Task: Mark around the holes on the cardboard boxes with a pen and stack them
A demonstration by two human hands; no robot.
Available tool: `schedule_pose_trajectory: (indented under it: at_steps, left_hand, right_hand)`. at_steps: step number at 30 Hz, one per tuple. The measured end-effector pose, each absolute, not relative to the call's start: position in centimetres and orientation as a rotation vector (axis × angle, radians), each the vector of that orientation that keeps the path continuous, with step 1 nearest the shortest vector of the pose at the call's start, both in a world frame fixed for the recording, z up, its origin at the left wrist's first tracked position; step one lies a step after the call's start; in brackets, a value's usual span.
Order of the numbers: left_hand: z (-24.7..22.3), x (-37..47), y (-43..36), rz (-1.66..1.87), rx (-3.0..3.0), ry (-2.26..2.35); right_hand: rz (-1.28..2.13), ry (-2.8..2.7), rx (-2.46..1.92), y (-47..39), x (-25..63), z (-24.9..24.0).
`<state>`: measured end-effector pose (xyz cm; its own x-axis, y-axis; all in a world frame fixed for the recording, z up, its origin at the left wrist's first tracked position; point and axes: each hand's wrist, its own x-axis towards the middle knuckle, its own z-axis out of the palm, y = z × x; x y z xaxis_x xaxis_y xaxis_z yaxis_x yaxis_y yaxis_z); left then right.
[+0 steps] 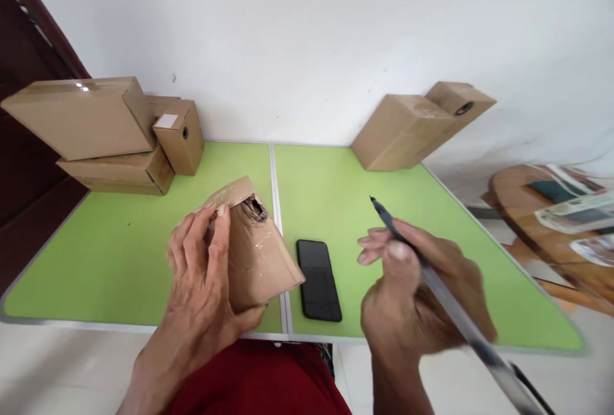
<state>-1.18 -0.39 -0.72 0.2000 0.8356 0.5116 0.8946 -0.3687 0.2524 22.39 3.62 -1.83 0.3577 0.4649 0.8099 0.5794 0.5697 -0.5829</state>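
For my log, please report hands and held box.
Left hand gripping box, ragged hole visible. Right hand holding pen, apart from box. Phone lies between hands.

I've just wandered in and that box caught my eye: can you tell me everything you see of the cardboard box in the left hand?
The cardboard box is plain brown, with shiny glints on its face that look like clear tape. Near its top edge is a ragged hole with dark, scribbly-looking edges. It is tilted, held by the left hand, fingers over its upper side and thumb at its lower edge. Whether it touches the green table is unclear.
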Motion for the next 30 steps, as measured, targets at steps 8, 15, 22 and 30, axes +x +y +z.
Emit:
schedule_pose_trajectory:
  at_steps: [8, 15, 22, 30]
  left_hand:
    - [-0.7, -0.8, -0.5, -0.868, -2.371, -1.709]
    - [-0.3, -0.8, -0.3, -0.823, -2.374, -1.684]
    - [-0.3, -0.2, -0.3, -0.815, -2.359, -1.702]
    - [-0.5, -0.1, -0.6, -0.808, -2.353, -1.695]
  right_hand:
    - [-0.368, -2.119, -1.323, 5.9, 35.7, -12.1]
    - [-0.225, -2.400, -1.469, 4.8, 37.1, -15.8]
    - [-0.125, -2.208, -1.686, 3.2, 35.2, -14.9]
    - [0.201, -1.854, -2.177, 0.2, 25.0, -13.8]
